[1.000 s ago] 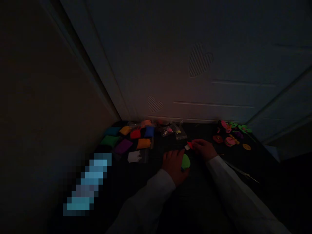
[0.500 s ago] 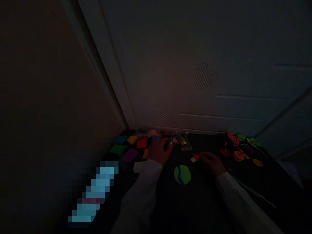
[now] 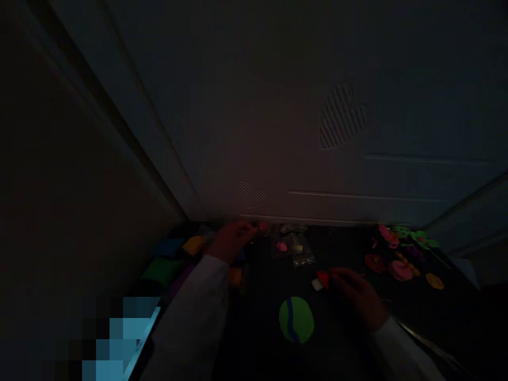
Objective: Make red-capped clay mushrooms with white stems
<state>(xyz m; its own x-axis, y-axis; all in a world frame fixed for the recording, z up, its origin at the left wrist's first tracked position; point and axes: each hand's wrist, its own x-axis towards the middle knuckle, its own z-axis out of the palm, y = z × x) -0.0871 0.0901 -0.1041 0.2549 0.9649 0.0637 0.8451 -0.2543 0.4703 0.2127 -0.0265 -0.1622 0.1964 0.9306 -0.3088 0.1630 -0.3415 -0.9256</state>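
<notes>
In the head view, the left hand (image 3: 232, 241) is in a new spot. One second ago it rests on the green round (image 3: 304, 320); half a second ago it is over the packets. Now it is farther back, at eleven o'clock from the round, by a small bag with something reddish inside (image 3: 262, 227). Its finger and thumb are close together, but I can't tell if they hold anything. The right hand (image 3: 359, 299) has the same little piece as before, a red and white piece (image 3: 323, 279), pinched in its fingertips.

The green round lies flat on the dark table (image 3: 262, 338), low and a bit right of the middle. It is bright green, with a wiggly blue stripe (image 3: 290, 320) going from twelve to six o'clock, left of its middle. The little piece is at one o'clock from it, red on one part and white on the other.

I count one green round, one blue stripe and one little piece. At twelve o'clock are two lumps in clear bags, one pink (image 3: 281, 247) and one yellow (image 3: 299, 248). At ten o'clock is one green packet (image 3: 162, 271). At two o'clock is one flat orange circle (image 3: 435, 281). Two stripy hearts (image 3: 342, 117), one big and one small, are on the wall.
</notes>
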